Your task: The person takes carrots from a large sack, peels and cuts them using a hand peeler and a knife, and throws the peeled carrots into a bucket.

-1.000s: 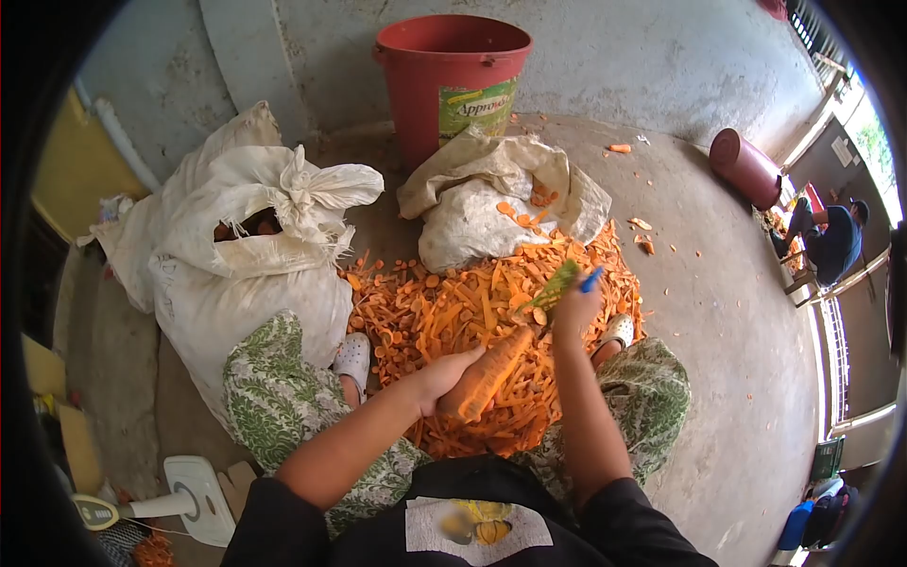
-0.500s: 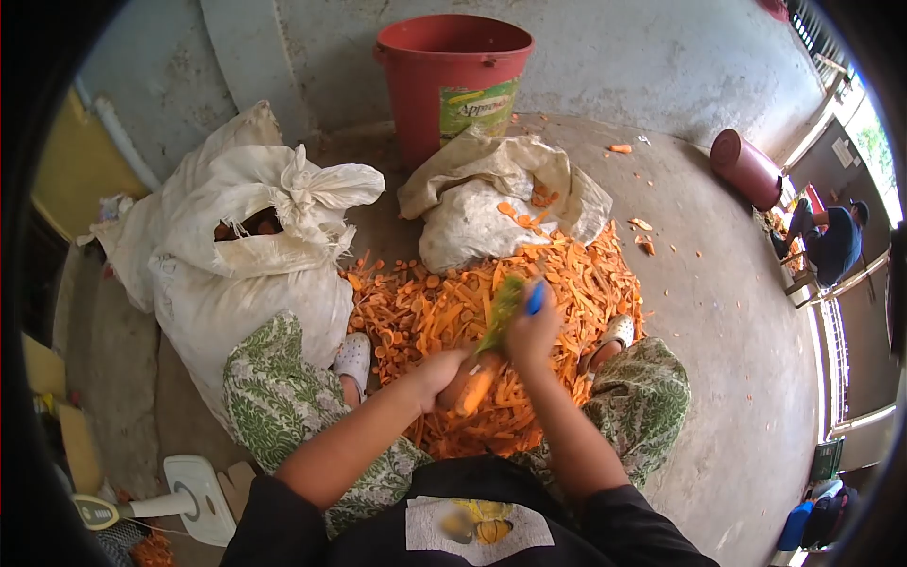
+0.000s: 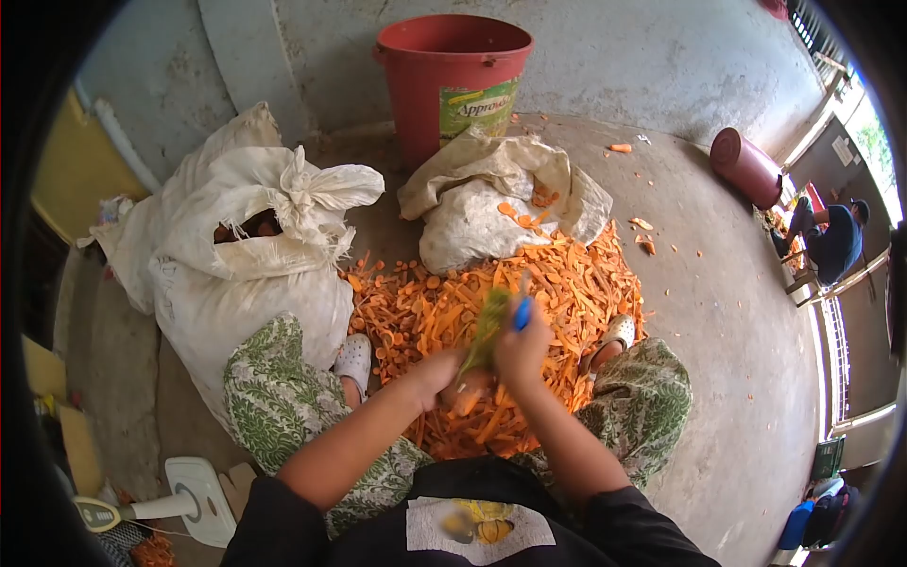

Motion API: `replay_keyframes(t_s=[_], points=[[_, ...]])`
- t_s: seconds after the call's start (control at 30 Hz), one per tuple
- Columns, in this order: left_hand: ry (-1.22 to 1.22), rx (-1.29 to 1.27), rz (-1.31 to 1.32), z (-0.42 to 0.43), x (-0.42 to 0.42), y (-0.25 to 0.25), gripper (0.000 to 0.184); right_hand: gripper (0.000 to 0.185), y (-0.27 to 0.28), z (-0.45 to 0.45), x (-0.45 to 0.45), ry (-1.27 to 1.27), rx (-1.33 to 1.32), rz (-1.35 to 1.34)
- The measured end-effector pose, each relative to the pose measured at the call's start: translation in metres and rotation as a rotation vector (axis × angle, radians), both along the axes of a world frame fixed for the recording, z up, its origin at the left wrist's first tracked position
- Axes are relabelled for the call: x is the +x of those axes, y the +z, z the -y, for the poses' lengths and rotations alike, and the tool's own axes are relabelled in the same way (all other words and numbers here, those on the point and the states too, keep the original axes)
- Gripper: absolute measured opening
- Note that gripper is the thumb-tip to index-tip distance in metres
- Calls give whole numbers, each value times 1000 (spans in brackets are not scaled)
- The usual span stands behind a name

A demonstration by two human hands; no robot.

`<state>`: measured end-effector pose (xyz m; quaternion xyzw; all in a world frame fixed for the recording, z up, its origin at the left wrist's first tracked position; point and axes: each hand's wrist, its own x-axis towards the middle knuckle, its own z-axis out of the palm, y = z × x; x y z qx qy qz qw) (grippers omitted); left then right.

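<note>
My left hand (image 3: 440, 374) is closed around a carrot (image 3: 466, 403), whose orange end shows below the fingers. In my right hand (image 3: 522, 353), closed just beside it, is a blue-handled tool (image 3: 521, 314); its working end is blurred and partly hidden. A long green piece (image 3: 487, 326) sticks up between the two hands, too smeared to name for sure. Both hands are above a broad heap of orange carrot peelings and slices (image 3: 430, 317) on the floor between my feet.
A white sack (image 3: 250, 317) with dark contents at its opening stands left. Ahead lie a crumpled sack (image 3: 472, 227) and a red bin (image 3: 416, 104). A scale (image 3: 200, 501) is at lower left. At far right, a person (image 3: 836, 241) sits near a tipped-over bin (image 3: 746, 168).
My right hand has moved slightly left and down with the blue-handled tool, closer to my left hand. The green piece has shifted left and the carrot is more covered.
</note>
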<state>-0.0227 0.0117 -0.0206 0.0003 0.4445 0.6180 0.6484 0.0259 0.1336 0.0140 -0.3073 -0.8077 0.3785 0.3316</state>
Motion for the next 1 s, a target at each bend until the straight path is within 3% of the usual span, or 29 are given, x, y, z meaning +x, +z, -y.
replay_keyframes(t_s=[0.1,0.2,0.27,0.3,0.37,0.4,0.43,0.5,0.53,0.57,0.63,0.73,0.77,0.8,0.9,0.93,0.97,1.0], points=[[-91,-51,22,5,7,34,38,16,-24,-86,-14,-305,-159,-114],[-113,-19,-5,5,5,35,39,25,-29,-121,-8,-470,-99,-148],[-57,38,127,5,-2,21,39,25,-2,-91,-6,-276,-425,-243],[-57,39,128,2,-3,16,39,24,7,-63,-8,-203,-449,-165],[113,-56,195,-2,-4,10,38,16,16,-5,0,66,-259,-174],[29,201,203,4,-6,20,36,10,10,13,7,155,-118,-149],[27,199,202,4,-3,29,36,8,18,28,12,173,-10,-75],[81,-36,-45,2,4,39,39,11,10,17,9,126,79,-37],[-9,-69,-251,1,3,23,40,10,6,1,4,10,69,14],[-7,-70,-251,2,6,29,40,11,3,-23,-3,-104,59,64],[-7,-38,-118,2,14,45,39,19,-5,-82,-10,-306,-238,-82],[-8,-23,-17,1,10,36,41,26,-3,-110,-3,-462,-119,-35],[33,-27,97,2,10,33,42,27,-4,-102,-2,-370,-253,-127],[-12,-10,40,4,7,33,46,27,4,-86,-1,-277,-386,-217],[67,9,110,4,3,15,44,16,33,0,7,103,-417,-200],[-50,306,282,8,-6,11,40,7,26,16,13,177,-213,-179],[-51,304,282,7,-4,9,40,10,21,23,19,153,-56,55],[0,194,139,5,2,6,42,15,14,17,16,123,-67,26]])
